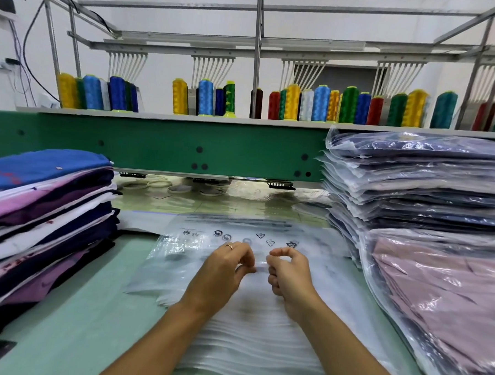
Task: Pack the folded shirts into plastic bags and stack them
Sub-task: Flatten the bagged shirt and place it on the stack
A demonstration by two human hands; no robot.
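I have both hands low over the stack of empty plastic bags, which lies in the middle of the tabletop. My left hand, a ring on one finger, has its fingers curled, and the thumb pinches the clear film of the top bag against them. My right hand sits just beside it, thumb and forefinger closed in a loop on the same film. The two hands are near each other but apart.

The folded shirts wait in a tall pile at the left edge of the tabletop: blue on top, then purple, white and navy layers. On the right stands a high stack of bagged shirts, mostly dark. A pink bagged shirt lies tilted against its front. Behind everything runs a green machine beam, with a row of coloured thread spools on the shelf above it.
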